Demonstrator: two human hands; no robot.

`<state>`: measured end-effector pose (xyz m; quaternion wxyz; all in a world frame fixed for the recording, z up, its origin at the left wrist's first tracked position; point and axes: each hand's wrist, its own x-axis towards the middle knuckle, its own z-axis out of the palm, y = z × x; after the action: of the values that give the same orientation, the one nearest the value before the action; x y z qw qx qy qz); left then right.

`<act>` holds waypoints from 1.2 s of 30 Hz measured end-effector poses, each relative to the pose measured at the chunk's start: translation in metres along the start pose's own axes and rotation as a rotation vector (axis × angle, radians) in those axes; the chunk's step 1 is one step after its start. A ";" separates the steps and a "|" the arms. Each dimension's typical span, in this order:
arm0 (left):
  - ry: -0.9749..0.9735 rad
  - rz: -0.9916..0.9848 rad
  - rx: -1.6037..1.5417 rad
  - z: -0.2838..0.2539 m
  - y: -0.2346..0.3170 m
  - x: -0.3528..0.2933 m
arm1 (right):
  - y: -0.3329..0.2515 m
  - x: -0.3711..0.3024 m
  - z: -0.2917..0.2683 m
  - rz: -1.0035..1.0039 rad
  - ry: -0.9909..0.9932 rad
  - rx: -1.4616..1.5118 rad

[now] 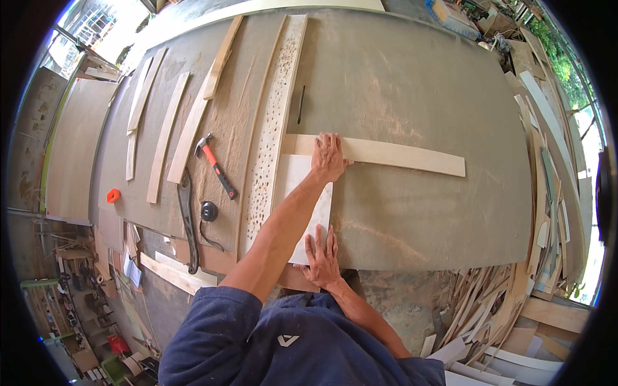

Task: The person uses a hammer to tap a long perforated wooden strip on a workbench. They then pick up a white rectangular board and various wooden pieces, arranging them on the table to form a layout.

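Observation:
My left hand (329, 158) reaches across a pale wooden strip (405, 156), its fingertips over the far edge and its thumb by the near one. This strip lies crosswise on the table, its left end against a long board full of small holes (275, 109). Below it a whitish rectangular panel (312, 204) sits lengthwise beside the holed board, partly hidden under my left forearm. My right hand (321, 260) rests at the panel's near end with fingers spread, lying on its surface and right edge. A dark pencil-like stick (301, 105) lies past the strip.
Left of the holed board are a claw hammer (217, 168), a tape measure (208, 211), a handsaw (187, 222) and several loose wooden strips (168, 138). An orange piece (113, 195) sits near the left edge. Sawdust streaks the tabletop (425, 225). Offcuts (483, 302) are piled at right.

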<state>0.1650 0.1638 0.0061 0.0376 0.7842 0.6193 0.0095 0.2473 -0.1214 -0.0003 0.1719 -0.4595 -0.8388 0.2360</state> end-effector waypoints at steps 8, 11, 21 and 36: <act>-0.208 -0.019 -0.016 -0.020 -0.003 0.037 | 0.008 0.027 -0.012 0.033 -0.034 0.003; -0.225 -0.039 -0.023 -0.023 -0.004 0.047 | 0.013 0.039 -0.016 0.040 -0.032 0.005; -0.159 0.005 0.022 -0.014 -0.011 0.068 | 0.023 0.058 -0.021 0.052 -0.020 0.021; -0.217 -0.049 -0.080 -0.030 -0.013 0.089 | 0.032 0.080 -0.033 0.074 -0.030 0.060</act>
<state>0.1713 0.2545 0.0322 0.1358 0.7632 0.6297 -0.0514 0.2445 -0.0309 0.0149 0.1643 -0.4811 -0.8163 0.2742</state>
